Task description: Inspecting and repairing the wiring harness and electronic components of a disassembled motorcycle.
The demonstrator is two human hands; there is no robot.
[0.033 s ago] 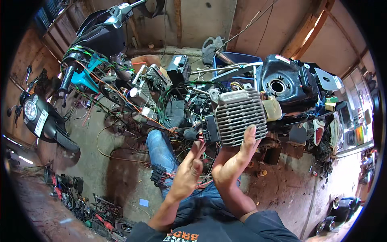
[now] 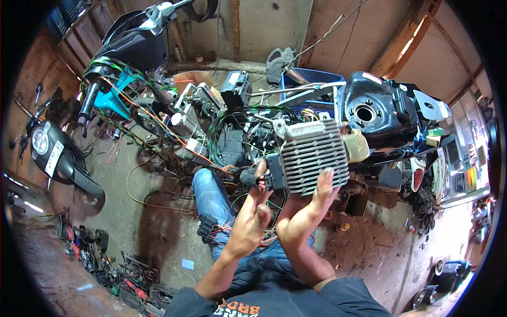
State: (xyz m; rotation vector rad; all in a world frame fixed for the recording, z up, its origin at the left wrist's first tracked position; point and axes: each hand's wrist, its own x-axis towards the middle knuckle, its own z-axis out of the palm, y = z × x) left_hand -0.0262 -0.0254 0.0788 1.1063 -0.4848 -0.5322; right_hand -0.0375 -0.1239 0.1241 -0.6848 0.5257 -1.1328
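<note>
My right hand grips a silver finned metal unit from below, thumb lying over its lower right fins. A black connector housing is on the unit's left side. My left hand has its fingers closed at a black plug with wires beside that housing; whether the plug is seated cannot be told. Behind the unit is a stripped motorbike frame with tangled wiring and a black tank. A bundle of wires with a black block lies by my left leg.
A black battery-like box and a blue bin stand behind the frame. A dark scooter stands at the left. Tools and parts lie on the lower left floor, a glass case stands at the right.
The finned unit and my right hand have shifted slightly downward. My left hand's fingertips have moved a little upward around the plug at the unit's left side.
</note>
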